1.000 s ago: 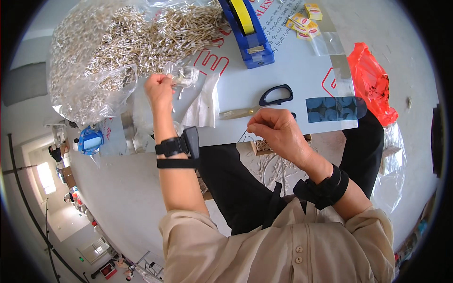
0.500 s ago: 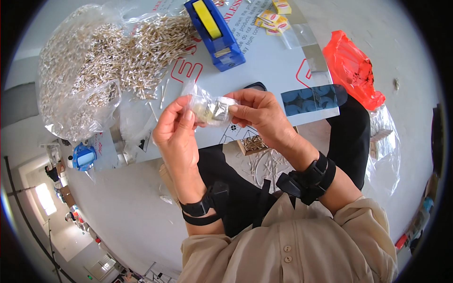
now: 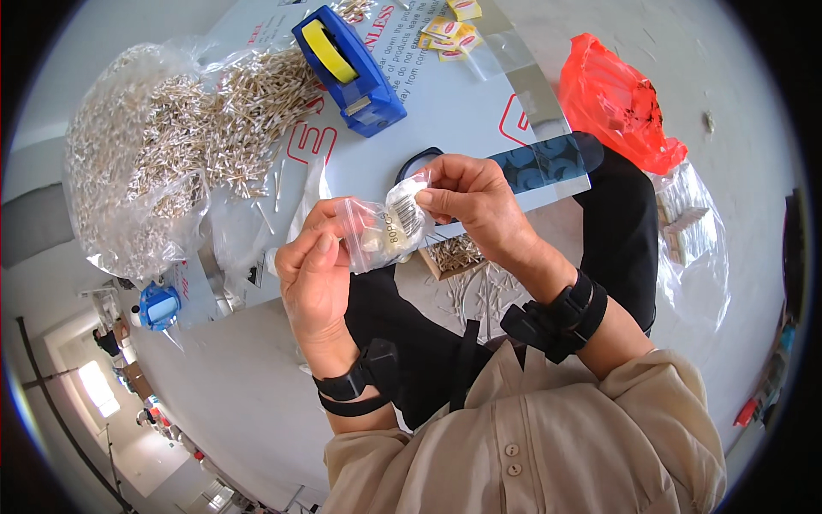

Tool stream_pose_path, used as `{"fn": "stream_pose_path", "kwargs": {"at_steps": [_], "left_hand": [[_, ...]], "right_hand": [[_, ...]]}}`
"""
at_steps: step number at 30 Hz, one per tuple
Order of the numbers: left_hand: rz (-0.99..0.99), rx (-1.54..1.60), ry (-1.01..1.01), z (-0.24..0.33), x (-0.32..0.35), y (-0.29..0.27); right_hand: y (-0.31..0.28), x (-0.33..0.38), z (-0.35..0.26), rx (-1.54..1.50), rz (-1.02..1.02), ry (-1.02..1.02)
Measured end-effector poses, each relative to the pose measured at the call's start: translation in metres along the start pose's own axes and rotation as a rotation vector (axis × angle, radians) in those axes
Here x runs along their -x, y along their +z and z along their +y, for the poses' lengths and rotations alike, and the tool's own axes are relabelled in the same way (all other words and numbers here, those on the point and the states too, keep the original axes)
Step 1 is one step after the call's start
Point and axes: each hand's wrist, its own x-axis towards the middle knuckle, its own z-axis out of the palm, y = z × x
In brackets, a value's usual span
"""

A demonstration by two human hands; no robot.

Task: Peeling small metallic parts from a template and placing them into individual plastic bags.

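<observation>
Between my two hands is a small clear zip bag [image 3: 374,243] with pale, rounded contents and a white barcode label [image 3: 408,214]. My left hand [image 3: 318,272] is closed, pinching the bag's left side near its zip strip. With thumb and fingers, my right hand [image 3: 481,204] grips the upper right end of the bag by the label. What exactly lies inside the bag is too unclear to name. Beyond my left hand, loose cotton swabs [image 3: 257,111] spill from a large clear plastic bag [image 3: 103,171] onto the grey table [image 3: 454,120].
A blue tape dispenser [image 3: 377,111] with yellow inside stands behind my hands. Small yellow packets [image 3: 445,34] lie at the far edge. A dark blue strip [image 3: 531,167] overhangs the right edge near a red plastic bag [image 3: 604,103]. Below the table sits a box of swabs [image 3: 454,255].
Both hands have lowered slightly and the small bag has turned, so its barcode label now faces up. The view has shifted, so the table things appear farther left.
</observation>
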Motion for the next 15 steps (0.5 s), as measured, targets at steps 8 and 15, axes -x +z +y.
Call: {"fn": "stream_pose_path", "kwargs": {"at_steps": [8,15], "left_hand": [[0.074,-0.162,0.006,-0.011,0.002,0.006],[0.271,-0.097,0.01,-0.023,0.003,0.02]], "right_hand": [[-0.004,0.006,-0.001,0.061,0.049,-0.1],[-0.006,0.007,-0.009,0.021,0.16,-0.043]]}}
